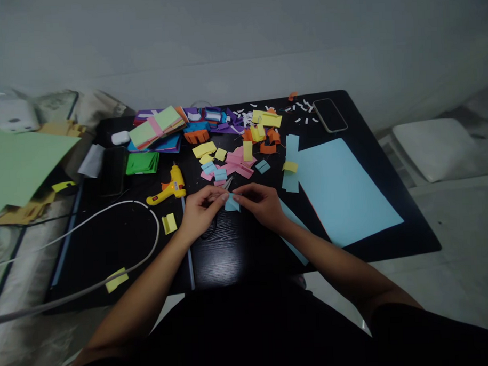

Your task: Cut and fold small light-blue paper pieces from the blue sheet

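Between my two hands is a small piece of light blue paper [232,203], with a crease or overlap across it. My left hand [203,208] pinches its left side, and my right hand [263,203] pinches its right side. Just beyond my fingertips the blades of scissors [228,183] stick out; the rest of them is mostly hidden by my left hand. Past them lie small folded pieces of pink paper [237,163], blue paper [262,166] and yellow paper [204,149]. A yellow glue gun [170,186] rests left of my left hand.
Large light blue sheets [344,193] cover the table's right side, with a phone [330,115] behind them. Stacked coloured paper [158,127], green pieces [142,163] and white scraps [247,118] lie at the back. A white cable [155,234] loops across the left.
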Demonstrator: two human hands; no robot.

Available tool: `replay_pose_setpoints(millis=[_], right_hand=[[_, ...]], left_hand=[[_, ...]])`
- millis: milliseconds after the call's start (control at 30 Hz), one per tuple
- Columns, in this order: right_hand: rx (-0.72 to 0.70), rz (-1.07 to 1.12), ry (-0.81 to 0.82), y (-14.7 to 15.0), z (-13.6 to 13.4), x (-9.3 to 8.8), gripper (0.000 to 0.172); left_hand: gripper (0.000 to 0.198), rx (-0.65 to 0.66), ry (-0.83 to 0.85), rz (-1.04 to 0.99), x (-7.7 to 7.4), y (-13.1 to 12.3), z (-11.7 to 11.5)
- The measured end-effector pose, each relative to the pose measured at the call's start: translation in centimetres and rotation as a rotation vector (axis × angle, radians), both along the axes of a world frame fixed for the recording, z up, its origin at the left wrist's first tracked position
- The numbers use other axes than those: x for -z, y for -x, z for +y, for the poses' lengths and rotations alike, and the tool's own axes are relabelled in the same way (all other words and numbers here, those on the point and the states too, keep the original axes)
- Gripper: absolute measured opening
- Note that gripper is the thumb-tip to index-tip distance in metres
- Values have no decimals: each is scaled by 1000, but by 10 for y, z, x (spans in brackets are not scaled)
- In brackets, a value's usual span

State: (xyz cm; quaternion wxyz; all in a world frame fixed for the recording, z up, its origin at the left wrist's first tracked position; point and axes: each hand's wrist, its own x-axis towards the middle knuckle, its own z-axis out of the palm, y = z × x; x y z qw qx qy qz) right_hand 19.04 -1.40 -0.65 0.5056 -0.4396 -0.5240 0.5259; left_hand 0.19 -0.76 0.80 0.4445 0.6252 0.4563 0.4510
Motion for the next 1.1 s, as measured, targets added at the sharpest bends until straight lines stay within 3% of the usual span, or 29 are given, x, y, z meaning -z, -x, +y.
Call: replay_pose_setpoints(millis=[200,467,1100], right_hand=[[8,-46,-53,-1,0,-1,14],[8,-1,9,-2,2,-2,15],[-9,36,55,-2,4,1,19]], left_hand=[[22,-4,1,34,2,0,-1],[33,30,40,54,0,0,1],[28,43,40,91,7,0,-3]])
